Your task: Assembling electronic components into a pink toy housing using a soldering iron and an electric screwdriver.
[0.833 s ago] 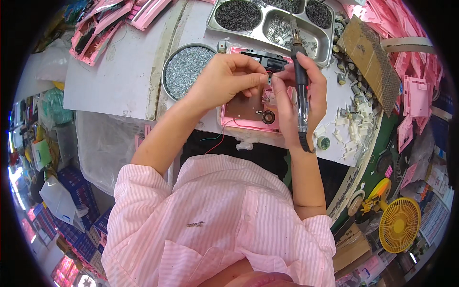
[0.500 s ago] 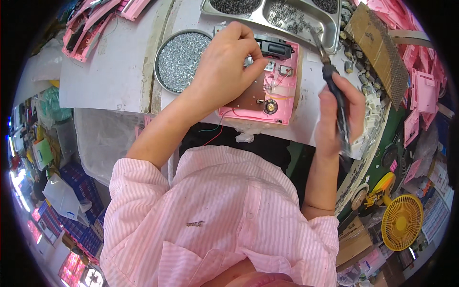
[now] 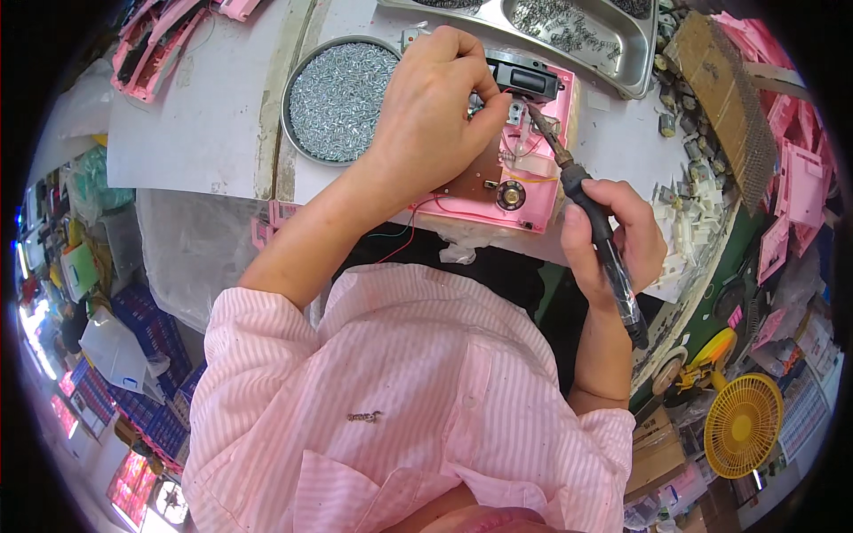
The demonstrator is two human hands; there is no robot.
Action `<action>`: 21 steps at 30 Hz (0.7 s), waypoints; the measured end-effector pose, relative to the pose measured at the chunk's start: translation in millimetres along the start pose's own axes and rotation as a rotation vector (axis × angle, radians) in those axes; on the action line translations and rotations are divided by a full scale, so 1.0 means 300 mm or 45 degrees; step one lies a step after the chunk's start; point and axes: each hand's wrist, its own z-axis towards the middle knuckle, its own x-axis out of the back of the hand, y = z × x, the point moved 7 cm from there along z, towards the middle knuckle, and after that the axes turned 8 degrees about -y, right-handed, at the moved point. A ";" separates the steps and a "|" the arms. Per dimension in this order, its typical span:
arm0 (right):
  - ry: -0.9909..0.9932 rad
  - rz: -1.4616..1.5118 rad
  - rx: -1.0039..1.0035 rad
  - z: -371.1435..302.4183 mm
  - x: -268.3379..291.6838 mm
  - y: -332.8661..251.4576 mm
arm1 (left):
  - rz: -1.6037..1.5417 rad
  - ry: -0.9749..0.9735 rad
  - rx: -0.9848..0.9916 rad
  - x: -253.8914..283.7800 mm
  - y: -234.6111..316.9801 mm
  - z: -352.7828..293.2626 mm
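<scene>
My left hand [image 3: 435, 111] is over a pink plastic housing [image 3: 555, 107], its thumb and forefinger pinched on a thin red wire [image 3: 507, 90]. In my right hand [image 3: 626, 235] is a soldering iron [image 3: 600, 222] with a black handle. Its tip reaches into the housing, just right of my left fingertips. Inside the housing are a brown circuit board [image 3: 475, 182], a round metal-rimmed part [image 3: 511, 194] and a black block [image 3: 529, 80] along the far side. My left hand hides part of the board. Loose red and green wires hang off the near edge.
Left of the housing stands a round metal dish [image 3: 286, 115] of small silver pieces. A steel compartment tray [image 3: 635, 84] with small springs lies at the back right. Loose small metal and white parts [image 3: 689, 231], cardboard [image 3: 711, 89] and pink housings [image 3: 800, 191] line the right side.
My right hand has brought the soldering iron from beside the steel tray down and left, so its tip is now at the housing. The left hand stays pinched over the housing.
</scene>
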 end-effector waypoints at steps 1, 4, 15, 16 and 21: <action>-0.007 -0.008 0.018 0.006 -0.003 -0.004 | -0.013 0.002 0.001 0.001 -0.002 -0.002; -0.017 -0.005 0.046 0.015 -0.012 -0.006 | -0.025 0.003 0.002 0.000 -0.003 -0.003; -0.091 -0.071 0.128 0.036 -0.033 -0.025 | -0.011 -0.006 0.004 -0.001 -0.001 -0.002; -0.086 -0.076 0.138 0.038 -0.034 -0.027 | -0.011 0.002 -0.001 -0.002 -0.003 -0.001; -0.082 -0.105 0.147 0.044 -0.031 -0.026 | -0.002 0.008 -0.005 0.000 0.000 -0.002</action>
